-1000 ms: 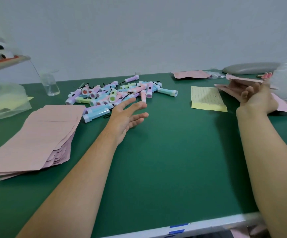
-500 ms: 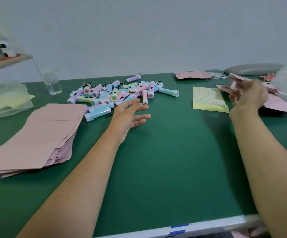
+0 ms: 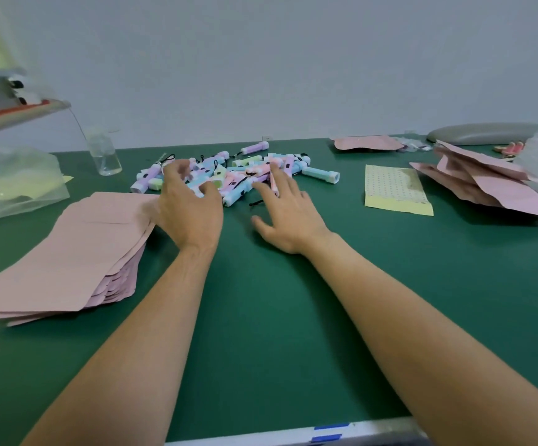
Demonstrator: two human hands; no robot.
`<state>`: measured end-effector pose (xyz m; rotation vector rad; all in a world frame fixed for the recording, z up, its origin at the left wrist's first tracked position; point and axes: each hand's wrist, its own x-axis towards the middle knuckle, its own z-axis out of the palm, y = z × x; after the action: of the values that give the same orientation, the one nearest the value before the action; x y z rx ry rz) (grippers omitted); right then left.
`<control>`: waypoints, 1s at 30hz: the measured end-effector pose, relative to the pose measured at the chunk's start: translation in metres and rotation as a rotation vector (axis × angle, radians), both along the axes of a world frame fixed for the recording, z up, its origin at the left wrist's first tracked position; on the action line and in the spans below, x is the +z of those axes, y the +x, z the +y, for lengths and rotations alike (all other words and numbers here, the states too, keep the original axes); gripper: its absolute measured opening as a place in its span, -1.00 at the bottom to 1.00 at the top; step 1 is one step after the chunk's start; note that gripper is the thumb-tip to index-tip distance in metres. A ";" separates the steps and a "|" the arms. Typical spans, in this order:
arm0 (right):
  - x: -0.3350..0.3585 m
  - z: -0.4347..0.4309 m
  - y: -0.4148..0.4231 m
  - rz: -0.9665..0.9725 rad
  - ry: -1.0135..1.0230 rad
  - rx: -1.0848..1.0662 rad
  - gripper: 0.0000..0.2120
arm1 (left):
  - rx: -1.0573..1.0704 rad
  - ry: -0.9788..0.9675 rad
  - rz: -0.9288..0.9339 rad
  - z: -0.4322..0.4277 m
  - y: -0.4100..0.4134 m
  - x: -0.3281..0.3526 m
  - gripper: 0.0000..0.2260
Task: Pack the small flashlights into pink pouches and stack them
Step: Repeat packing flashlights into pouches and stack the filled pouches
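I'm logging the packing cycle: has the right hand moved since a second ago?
Yes. The right hand went leftward from the pouch heap, past the yellow sheet, to the flashlight pile.

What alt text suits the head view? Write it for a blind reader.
The left hand and right hand reach into a pile of small pastel flashlights on a green table. Flat pink pouches are stacked at left; more pink pouches lie heaped at far right.

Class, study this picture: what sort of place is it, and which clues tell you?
Probably a small hand-packing workbench: a green-matted table, a heap of small flashlights, and a stack of flat pink pouches beside it.
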<state>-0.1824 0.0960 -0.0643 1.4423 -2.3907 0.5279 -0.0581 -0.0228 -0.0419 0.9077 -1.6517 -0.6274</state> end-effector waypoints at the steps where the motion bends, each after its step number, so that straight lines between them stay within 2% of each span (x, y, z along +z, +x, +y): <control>1: -0.001 -0.003 -0.002 -0.041 0.084 0.016 -0.34 | 0.061 -0.038 -0.086 -0.003 0.002 0.000 -0.60; 3: 0.001 -0.006 -0.009 -0.149 0.208 0.004 -0.29 | 0.167 -0.091 -0.366 -0.009 0.008 0.002 -0.50; 4: 0.001 -0.007 -0.011 -0.185 0.259 -0.003 -0.28 | 0.207 -0.100 -0.577 -0.012 0.011 0.003 -0.40; 6: 0.000 -0.010 -0.011 -0.204 0.302 0.010 -0.28 | 0.260 -0.048 -0.988 -0.017 0.018 0.008 -0.17; 7: -0.001 -0.010 -0.010 -0.201 0.287 0.023 -0.28 | 0.257 0.018 -1.082 -0.021 0.021 0.010 -0.10; 9: -0.001 -0.007 -0.008 -0.170 0.220 0.032 -0.34 | 0.193 0.180 -1.097 -0.029 0.027 0.013 -0.05; 12: 0.003 0.000 -0.006 0.034 0.145 -0.044 -0.66 | 0.074 0.346 -1.065 -0.033 0.031 0.018 -0.05; 14: 0.004 0.003 -0.008 0.150 0.068 -0.125 -0.75 | 0.011 0.310 -1.119 -0.031 0.029 0.022 -0.10; 16: 0.008 0.008 -0.015 0.186 -0.002 -0.233 -0.76 | -0.041 0.248 -1.151 -0.027 0.023 0.022 -0.17; 19: 0.010 0.014 -0.025 0.126 -0.061 -0.324 -0.73 | -0.078 0.146 -1.142 -0.018 0.015 0.024 -0.09; 22: 0.006 0.015 -0.031 0.038 -0.062 -0.326 -0.64 | -0.079 0.073 -1.139 -0.012 0.011 0.026 0.00; 26: 0.003 0.015 -0.039 -0.151 -0.014 -0.317 -0.72 | 0.022 0.131 -1.233 -0.015 0.015 0.016 -0.10; 30: 0.004 0.016 -0.033 -0.101 0.040 -0.292 -0.71 | 0.043 0.217 -1.239 -0.017 0.018 0.006 -0.17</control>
<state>-0.2156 0.1120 -0.0601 1.0753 -2.6430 0.4915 -0.0403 -0.0399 -0.0355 1.6677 -2.6477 -0.1626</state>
